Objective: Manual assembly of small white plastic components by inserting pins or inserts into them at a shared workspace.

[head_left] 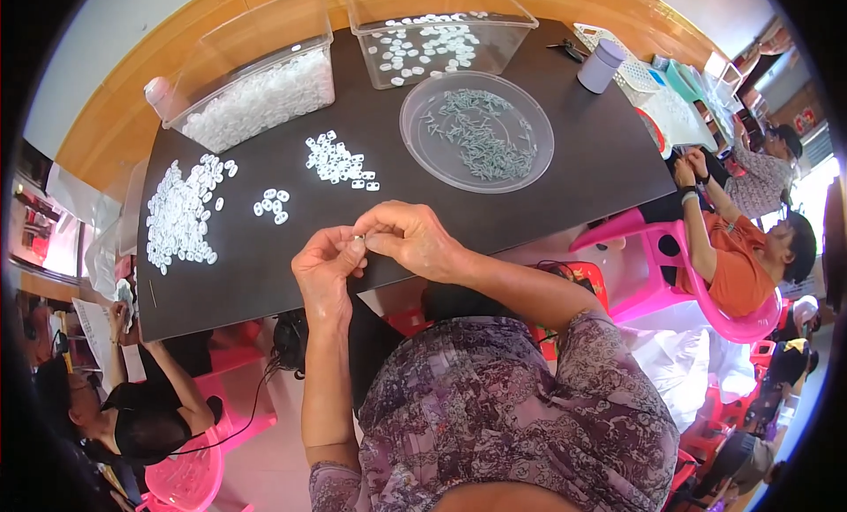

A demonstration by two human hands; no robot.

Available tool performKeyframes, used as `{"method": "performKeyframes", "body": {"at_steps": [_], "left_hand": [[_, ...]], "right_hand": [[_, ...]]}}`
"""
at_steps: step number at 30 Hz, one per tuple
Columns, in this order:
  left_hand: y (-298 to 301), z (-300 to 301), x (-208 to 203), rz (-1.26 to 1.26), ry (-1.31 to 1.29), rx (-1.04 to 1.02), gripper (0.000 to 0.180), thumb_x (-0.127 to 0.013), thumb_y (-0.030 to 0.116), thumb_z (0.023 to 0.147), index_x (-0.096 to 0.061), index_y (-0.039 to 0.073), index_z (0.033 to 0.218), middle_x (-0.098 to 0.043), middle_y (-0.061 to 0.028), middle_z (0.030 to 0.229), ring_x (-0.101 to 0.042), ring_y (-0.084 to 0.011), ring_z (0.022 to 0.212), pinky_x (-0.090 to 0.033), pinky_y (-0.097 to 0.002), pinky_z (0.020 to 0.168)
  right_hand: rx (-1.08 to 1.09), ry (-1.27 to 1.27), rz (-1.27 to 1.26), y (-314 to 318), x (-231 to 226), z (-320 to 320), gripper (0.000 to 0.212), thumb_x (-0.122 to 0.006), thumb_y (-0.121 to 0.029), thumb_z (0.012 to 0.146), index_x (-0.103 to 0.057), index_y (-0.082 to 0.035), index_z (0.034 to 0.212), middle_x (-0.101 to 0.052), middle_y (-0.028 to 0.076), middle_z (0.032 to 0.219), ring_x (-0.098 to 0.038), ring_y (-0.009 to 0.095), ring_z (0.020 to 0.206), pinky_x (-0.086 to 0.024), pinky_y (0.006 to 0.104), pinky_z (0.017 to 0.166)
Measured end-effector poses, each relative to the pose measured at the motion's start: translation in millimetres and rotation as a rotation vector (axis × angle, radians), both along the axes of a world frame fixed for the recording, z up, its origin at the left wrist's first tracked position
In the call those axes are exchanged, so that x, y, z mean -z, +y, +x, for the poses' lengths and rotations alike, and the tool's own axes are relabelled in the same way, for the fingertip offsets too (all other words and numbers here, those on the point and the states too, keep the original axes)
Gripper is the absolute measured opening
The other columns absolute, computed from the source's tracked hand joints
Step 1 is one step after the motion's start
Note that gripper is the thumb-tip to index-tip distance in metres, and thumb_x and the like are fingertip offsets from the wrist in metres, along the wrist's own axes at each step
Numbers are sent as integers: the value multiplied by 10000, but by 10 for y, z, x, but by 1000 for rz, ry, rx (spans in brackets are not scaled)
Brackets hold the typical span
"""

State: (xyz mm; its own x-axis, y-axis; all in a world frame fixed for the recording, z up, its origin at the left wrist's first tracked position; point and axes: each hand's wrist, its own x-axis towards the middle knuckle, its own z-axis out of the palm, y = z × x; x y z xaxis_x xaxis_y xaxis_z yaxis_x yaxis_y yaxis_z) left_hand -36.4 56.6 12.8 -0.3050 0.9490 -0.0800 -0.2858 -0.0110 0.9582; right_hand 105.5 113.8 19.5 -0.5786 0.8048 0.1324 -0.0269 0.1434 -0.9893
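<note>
Just left of the frame's centre, the person's left hand [325,267] and right hand [410,239] meet fingertip to fingertip above the near edge of the dark rectangular table [573,159]. Both hands are closed in a pinch around one small white plastic piece [359,239], which shows only as a speck between the thumbs and forefingers, too small to tell its shape. Above the hands, toward the upper middle of the frame, a loose cluster of small white plastic rings [335,162] lies on the table, with a smaller handful of white rings [272,205] to its left and a broad spread of white rings [181,214] further left, near the table's left edge. To the upper right of the hands stands a round clear plastic dish [529,155] holding thin pale grey-green slivers [481,134]. Along the top of the frame sit two clear rectangular plastic tubs: the left tub [256,31] heaped with white pieces, the right tub [503,40] thinly scattered with them. A grey cylindrical cup [601,66] stands in the upper right.
</note>
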Motion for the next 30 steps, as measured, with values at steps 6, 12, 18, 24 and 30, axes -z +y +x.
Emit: {"method": "performKeyframes", "body": {"at_steps": [6, 12, 18, 24, 30], "left_hand": [[-39, 56, 11, -18, 1, -49, 130, -655, 33, 790, -632, -29, 901, -591, -30, 697, -517, -89, 556, -410, -204, 493], [-110, 155, 139, 5, 41, 0, 134, -659, 63, 795, -633, -17, 899, -591, -23, 712, -501, -70, 568, -400, -192, 509], [-138, 146, 182, 39, -2, -11, 131, -657, 64, 801, -632, -17, 901, -582, -13, 713, -495, -66, 568, -400, -191, 511], [-134, 171, 203, 41, 9, -27, 135, -668, 73, 799, -636, -11, 901, -580, -8, 709, -496, -64, 569, -405, -189, 511], [-135, 177, 216, 54, 32, -31, 143, -674, 73, 795, -640, -8, 907, -581, -6, 713, -501, -59, 575, -408, -180, 506]], "right_hand": [[300, -263, 747, 549, -96, 385, 133, -608, -69, 784, -640, -36, 908, -619, 117, 827, -597, 253, 778, -472, 329, 713], [495, -732, 963, 1660, 95, 666, 152, -579, -39, 720, -647, -45, 855, -605, 149, 802, -567, 326, 807, -457, 416, 717], [308, -886, 1160, 1748, 242, 605, 164, -577, -33, 651, -659, -56, 791, -565, 160, 712, -558, 343, 771, -466, 440, 690], [335, -657, 979, 1626, 146, 713, 147, -562, -32, 654, -665, -63, 754, -619, 167, 746, -584, 356, 764, -467, 445, 690], [321, -742, 751, 1688, 110, 659, 103, -619, -125, 713, -652, -44, 767, -639, 157, 813, -587, 342, 810, -454, 425, 703]]}}
